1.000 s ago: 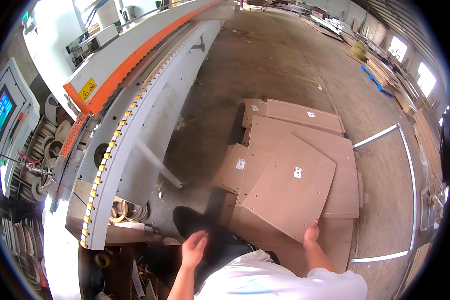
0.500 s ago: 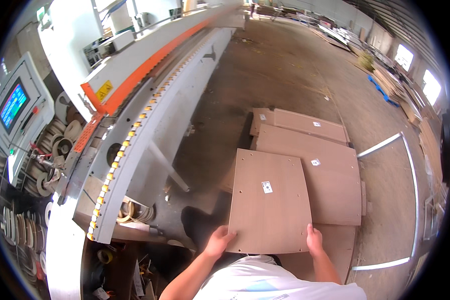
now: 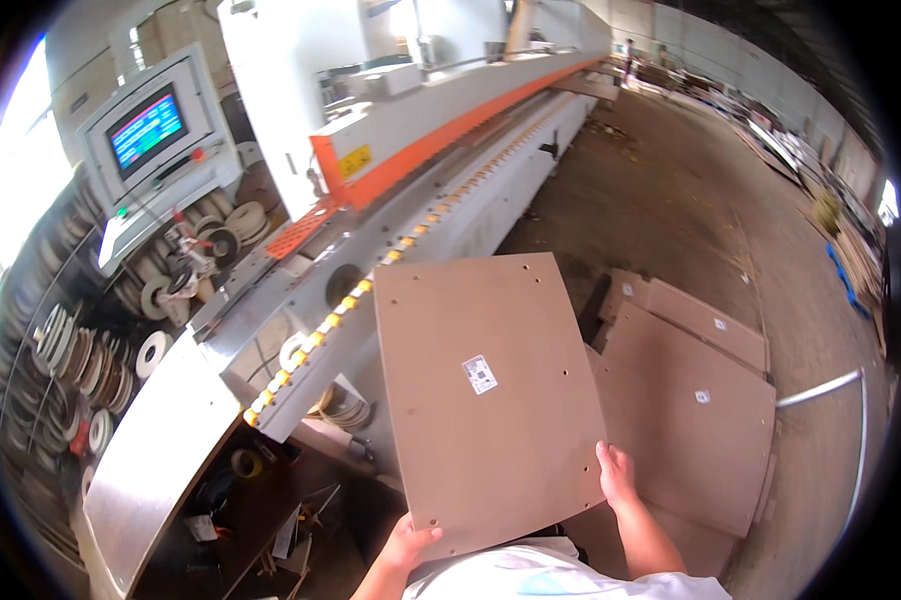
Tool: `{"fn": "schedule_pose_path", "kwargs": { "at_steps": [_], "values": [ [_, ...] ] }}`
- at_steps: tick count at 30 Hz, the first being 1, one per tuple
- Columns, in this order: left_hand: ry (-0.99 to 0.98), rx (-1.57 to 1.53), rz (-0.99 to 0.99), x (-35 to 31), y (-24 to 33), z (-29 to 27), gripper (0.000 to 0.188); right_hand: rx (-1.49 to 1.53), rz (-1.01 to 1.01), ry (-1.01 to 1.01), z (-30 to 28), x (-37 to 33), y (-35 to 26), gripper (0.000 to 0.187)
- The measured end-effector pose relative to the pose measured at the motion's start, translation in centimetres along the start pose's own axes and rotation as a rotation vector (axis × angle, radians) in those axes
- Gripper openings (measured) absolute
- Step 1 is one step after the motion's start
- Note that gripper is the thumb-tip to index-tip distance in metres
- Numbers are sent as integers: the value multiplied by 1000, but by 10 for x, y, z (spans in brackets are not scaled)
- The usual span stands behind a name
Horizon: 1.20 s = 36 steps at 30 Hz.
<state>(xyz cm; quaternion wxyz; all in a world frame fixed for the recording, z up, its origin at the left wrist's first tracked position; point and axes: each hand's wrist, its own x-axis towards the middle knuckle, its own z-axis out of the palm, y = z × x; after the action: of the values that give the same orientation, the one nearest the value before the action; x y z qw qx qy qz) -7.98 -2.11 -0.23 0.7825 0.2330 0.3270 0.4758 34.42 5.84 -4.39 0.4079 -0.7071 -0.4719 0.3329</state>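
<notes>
A brown wood-grain panel with small drilled holes and a white label is held up in front of me. My left hand grips its near left corner, thumb on top. On the near right edge, my right hand is closed round it, also with the thumb upward. The fingers under the panel are hidden. To the right of it lies a stack of similar brown panels, some labelled. The held panel's far left corner overlaps the roller rail of the machine in this view; I cannot tell whether they touch.
A long white and orange machine runs away ahead of me. Its control screen stands at the left, above reels of edging tape. A pale curved worktop is at lower left. A white floor frame lies at right.
The panel has been lifted and swung left, away from the stack and toward the machine, with both hands still on it. My view has turned left.
</notes>
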Motion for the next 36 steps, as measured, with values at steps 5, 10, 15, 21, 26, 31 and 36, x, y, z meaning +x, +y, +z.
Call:
{"fn": "schedule_pose_path", "kwargs": {
  "at_steps": [5,10,15,21,26,31,36],
  "values": [
    [101,-117,220,-34,16,-6,54,287,-18,-334,43,41,-53,45],
    [193,-187,397,-49,30,-4,66,641,132,-682,67,76,-123,46],
    [303,-237,516,-43,73,43,67,1431,264,-792,109,42,-180,63],
    [356,-276,621,2,94,54,61,711,70,-1178,176,-55,-182,33],
    [260,-291,641,19,101,39,67,417,-112,-1262,195,-61,-231,35],
    [232,-150,720,12,94,30,62,547,-79,-1165,204,-63,-260,35],
    [464,165,503,1,21,-42,46,658,-26,-1024,222,-48,-234,35]
  ]
}}
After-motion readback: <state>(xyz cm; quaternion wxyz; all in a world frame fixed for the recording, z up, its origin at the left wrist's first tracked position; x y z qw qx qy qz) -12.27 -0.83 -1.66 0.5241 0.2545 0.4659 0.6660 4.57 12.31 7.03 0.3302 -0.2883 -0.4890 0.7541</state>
